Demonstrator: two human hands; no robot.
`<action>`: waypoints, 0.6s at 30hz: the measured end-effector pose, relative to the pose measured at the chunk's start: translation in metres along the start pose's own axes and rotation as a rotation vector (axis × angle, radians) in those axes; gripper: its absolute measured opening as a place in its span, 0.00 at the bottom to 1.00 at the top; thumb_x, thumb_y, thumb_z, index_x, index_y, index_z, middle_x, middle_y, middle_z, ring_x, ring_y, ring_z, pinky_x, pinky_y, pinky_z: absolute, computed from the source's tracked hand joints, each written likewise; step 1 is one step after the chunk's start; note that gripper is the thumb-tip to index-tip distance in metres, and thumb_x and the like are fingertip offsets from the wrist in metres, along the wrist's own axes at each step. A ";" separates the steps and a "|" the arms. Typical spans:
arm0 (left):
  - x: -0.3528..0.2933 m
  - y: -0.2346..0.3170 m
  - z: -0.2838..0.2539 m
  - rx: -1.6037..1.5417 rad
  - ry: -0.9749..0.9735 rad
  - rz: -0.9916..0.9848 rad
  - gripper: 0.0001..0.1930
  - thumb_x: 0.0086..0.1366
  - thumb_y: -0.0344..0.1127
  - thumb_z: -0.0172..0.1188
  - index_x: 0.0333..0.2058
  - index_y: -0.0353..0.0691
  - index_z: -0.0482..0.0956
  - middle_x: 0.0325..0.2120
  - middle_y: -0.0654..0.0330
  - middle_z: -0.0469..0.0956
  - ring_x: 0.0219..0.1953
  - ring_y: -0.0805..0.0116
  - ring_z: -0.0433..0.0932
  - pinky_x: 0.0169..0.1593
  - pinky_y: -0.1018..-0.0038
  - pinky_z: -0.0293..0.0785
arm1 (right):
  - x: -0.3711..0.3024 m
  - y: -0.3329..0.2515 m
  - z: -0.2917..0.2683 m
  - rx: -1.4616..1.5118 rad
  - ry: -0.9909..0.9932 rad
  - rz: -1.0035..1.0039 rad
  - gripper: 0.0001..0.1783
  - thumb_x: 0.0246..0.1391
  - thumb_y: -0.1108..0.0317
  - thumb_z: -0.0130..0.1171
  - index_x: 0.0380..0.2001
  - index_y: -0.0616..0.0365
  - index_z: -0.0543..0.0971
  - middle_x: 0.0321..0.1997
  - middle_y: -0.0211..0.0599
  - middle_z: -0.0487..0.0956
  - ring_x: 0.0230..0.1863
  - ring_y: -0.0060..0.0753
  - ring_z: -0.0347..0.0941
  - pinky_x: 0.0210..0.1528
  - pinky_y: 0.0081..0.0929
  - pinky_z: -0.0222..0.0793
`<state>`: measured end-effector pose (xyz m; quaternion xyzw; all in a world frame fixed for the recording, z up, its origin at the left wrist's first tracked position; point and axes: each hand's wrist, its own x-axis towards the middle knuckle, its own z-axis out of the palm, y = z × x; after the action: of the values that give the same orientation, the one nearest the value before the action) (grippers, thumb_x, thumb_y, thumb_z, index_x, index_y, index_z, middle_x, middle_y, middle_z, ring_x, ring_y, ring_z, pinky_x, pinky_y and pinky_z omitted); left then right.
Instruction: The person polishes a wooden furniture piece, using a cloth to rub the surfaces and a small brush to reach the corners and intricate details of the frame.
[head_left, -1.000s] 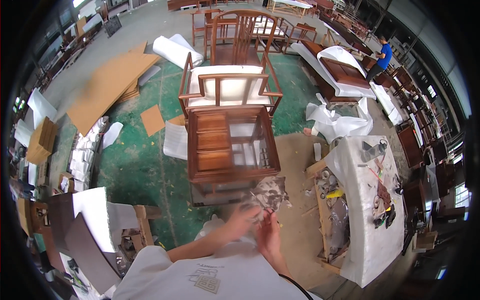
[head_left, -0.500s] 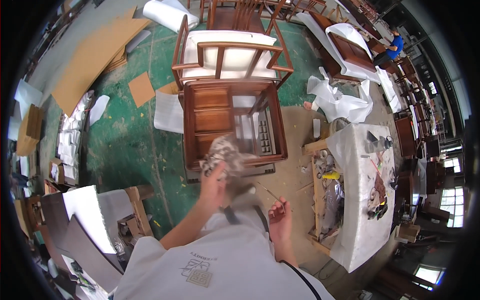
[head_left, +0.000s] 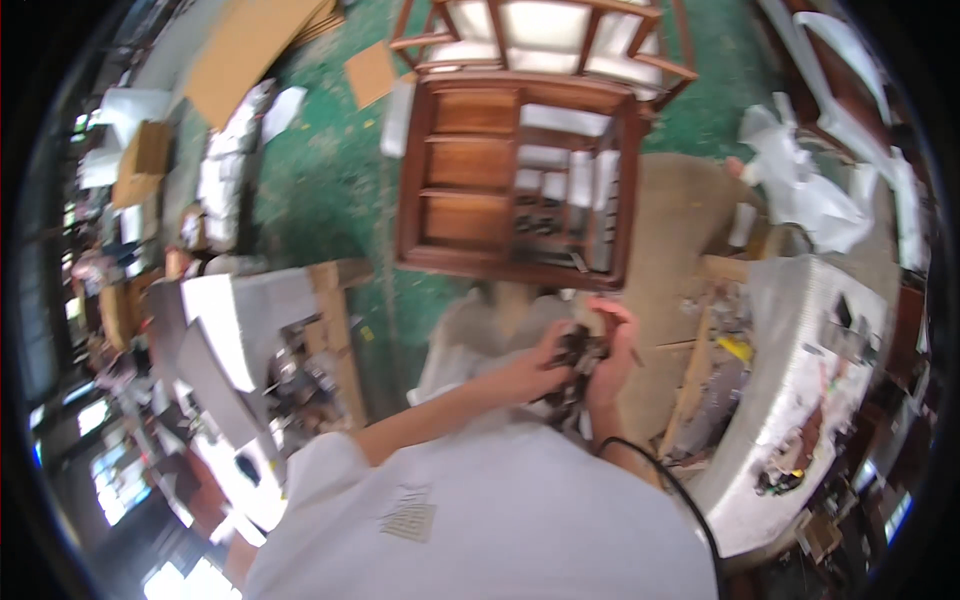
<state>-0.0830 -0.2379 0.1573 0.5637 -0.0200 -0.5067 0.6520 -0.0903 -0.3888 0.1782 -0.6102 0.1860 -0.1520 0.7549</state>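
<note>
Half a second on, the left hand (head_left: 540, 368) is back from the near edge of the wooden frame (head_left: 470, 268), and the mottled cloth (head_left: 577, 352) is now bunched close to the body. The right hand (head_left: 613, 365), apart before, now meets it there; blur makes it hard to tell whether it keeps the thin tool.

Green floor (head_left: 310, 200): cardboard square (head_left: 370, 76). White-covered table (head_left: 768, 400): blurred clutter (head_left: 785, 470).
</note>
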 end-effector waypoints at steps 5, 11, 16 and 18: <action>0.019 0.071 0.019 -0.074 -0.029 0.067 0.39 0.61 0.34 0.61 0.68 0.41 0.51 0.56 0.55 0.68 0.59 0.65 0.66 0.61 0.72 0.62 | 0.016 -0.005 -0.021 0.029 -0.096 0.008 0.23 0.70 0.55 0.33 0.39 0.61 0.73 0.49 0.43 0.73 0.56 0.40 0.68 0.62 0.35 0.58; 0.033 0.056 0.018 -0.127 0.170 -0.029 0.31 0.57 0.33 0.68 0.59 0.39 0.67 0.50 0.60 0.75 0.54 0.69 0.72 0.59 0.71 0.67 | 0.045 -0.021 -0.003 0.158 -0.111 0.175 0.26 0.70 0.51 0.34 0.45 0.63 0.73 0.49 0.43 0.74 0.55 0.37 0.69 0.64 0.35 0.57; 0.027 0.030 -0.014 -0.179 0.388 -0.059 0.26 0.55 0.36 0.69 0.54 0.44 0.74 0.47 0.61 0.77 0.50 0.69 0.75 0.55 0.70 0.71 | 0.053 0.012 -0.046 0.238 0.079 0.205 0.11 0.68 0.65 0.45 0.41 0.61 0.73 0.42 0.38 0.76 0.46 0.34 0.75 0.58 0.33 0.67; 0.020 0.008 -0.042 -0.081 0.519 -0.014 0.27 0.56 0.35 0.69 0.55 0.44 0.73 0.47 0.60 0.77 0.50 0.68 0.75 0.53 0.69 0.73 | 0.052 -0.002 -0.054 0.129 0.177 0.222 0.14 0.68 0.63 0.45 0.45 0.61 0.74 0.42 0.38 0.78 0.44 0.33 0.76 0.56 0.33 0.68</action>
<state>-0.0432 -0.2229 0.1368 0.6483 0.1720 -0.3502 0.6538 -0.0696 -0.4601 0.1653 -0.5201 0.3081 -0.1326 0.7855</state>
